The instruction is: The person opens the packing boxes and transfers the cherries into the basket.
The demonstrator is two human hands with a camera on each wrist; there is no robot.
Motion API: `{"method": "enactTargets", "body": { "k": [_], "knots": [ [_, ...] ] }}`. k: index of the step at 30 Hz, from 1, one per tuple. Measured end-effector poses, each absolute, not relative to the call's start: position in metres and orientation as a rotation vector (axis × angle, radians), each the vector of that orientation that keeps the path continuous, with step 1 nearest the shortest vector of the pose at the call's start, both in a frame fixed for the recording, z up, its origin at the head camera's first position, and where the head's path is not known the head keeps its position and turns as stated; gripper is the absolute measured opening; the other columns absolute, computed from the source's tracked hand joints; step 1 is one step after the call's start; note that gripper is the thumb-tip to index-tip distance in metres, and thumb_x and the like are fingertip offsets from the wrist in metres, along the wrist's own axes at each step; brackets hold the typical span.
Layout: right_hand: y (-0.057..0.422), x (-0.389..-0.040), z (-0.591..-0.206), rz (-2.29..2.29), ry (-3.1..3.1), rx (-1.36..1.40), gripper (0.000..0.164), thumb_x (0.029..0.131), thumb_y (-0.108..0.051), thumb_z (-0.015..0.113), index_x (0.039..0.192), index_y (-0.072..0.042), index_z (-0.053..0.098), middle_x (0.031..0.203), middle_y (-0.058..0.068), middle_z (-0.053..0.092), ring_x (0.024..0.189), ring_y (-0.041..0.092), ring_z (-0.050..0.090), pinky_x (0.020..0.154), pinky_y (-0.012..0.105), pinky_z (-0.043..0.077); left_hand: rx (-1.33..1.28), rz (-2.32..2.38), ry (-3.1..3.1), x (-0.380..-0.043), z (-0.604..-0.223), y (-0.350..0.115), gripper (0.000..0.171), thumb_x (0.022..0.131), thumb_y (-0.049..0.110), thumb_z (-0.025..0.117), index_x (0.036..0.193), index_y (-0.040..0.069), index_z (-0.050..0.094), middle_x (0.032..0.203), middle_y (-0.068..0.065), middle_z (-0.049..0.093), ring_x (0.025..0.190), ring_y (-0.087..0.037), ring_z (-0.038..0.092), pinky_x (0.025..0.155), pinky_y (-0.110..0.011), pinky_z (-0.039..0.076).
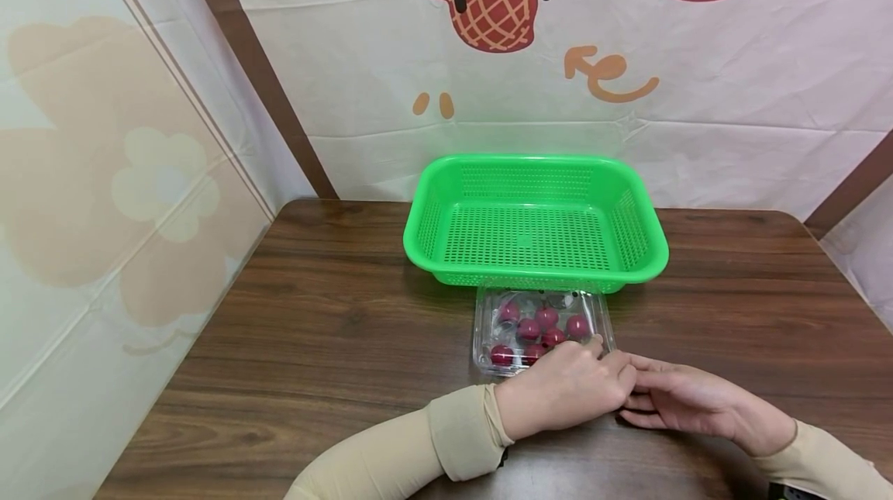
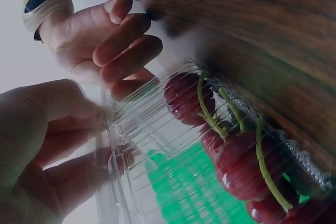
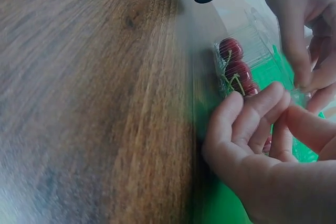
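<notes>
A clear plastic clamshell box (image 1: 478,341) of dark red cherries (image 1: 528,329) lies on the table in front of the person. My left hand (image 1: 568,387) reaches across its near right part and pinches the box's edge between thumb and fingers, as the left wrist view shows. At the right corner is my right hand (image 1: 698,407), palm turned up, with thumb and forefinger pinching the same edge beside the left fingertips. Its other fingers (image 3: 252,114) curl loosely. Green stems (image 2: 268,166) show on the cherries through the ribbed plastic wall. The left hand hides some cherries in the head view.
Directly behind the box stands a green plastic basket (image 1: 536,277) with perforated sides, its near rim overlapping the box's far edge in the head view. Both rest on a brown wooden table (image 1: 335,329). A printed cloth (image 1: 349,50) hangs behind the table.
</notes>
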State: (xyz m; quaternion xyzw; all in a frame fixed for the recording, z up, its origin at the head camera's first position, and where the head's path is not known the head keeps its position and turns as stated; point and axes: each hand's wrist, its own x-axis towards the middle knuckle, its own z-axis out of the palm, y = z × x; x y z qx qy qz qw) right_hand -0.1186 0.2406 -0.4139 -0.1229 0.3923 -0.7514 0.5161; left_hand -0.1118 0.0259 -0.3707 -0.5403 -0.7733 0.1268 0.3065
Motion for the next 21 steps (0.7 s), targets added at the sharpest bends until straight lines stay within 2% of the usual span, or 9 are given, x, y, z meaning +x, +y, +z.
{"method": "enactTargets", "body": {
  "k": [15,17,21],
  "knots": [
    [0.24,-0.118,-0.409,-1.789,1.022,-0.264,0.039,0.101,-0.01,0.021,0.124,-0.018,0.052,0.117,-0.004,0.06,0.112,0.012,0.051,0.1,0.032,0.041,-1.394,0.264,-1.969,-0.114,-0.375,0.02,0.029,0.094,0.013,0.036,0.088,0.023,0.062,0.086,0.012,0.061,0.071,-0.007,0.051,0.05,-0.014,0.044],
    [0.24,-0.117,-0.407,-1.793,1.046,-0.253,0.038,0.101,-0.011,0.022,0.121,-0.016,0.054,0.115,-0.004,0.06,0.109,0.012,0.053,0.099,0.032,0.042,-1.393,0.233,-1.981,-0.114,-0.376,0.019,0.029,0.094,0.013,0.035,0.092,0.022,0.063,0.091,0.01,0.063,0.078,-0.008,0.055,0.055,-0.016,0.048],
    [0.239,-0.115,-0.404,-1.81,1.088,-0.221,0.035,0.102,-0.015,0.024,0.118,-0.016,0.054,0.114,-0.002,0.06,0.107,0.013,0.053,0.097,0.032,0.043,-1.408,0.175,-2.008,-0.115,-0.377,0.013,0.032,0.095,0.014,0.034,0.104,0.02,0.064,0.109,0.004,0.066,0.098,-0.014,0.06,0.075,-0.022,0.054]
  ]
}}
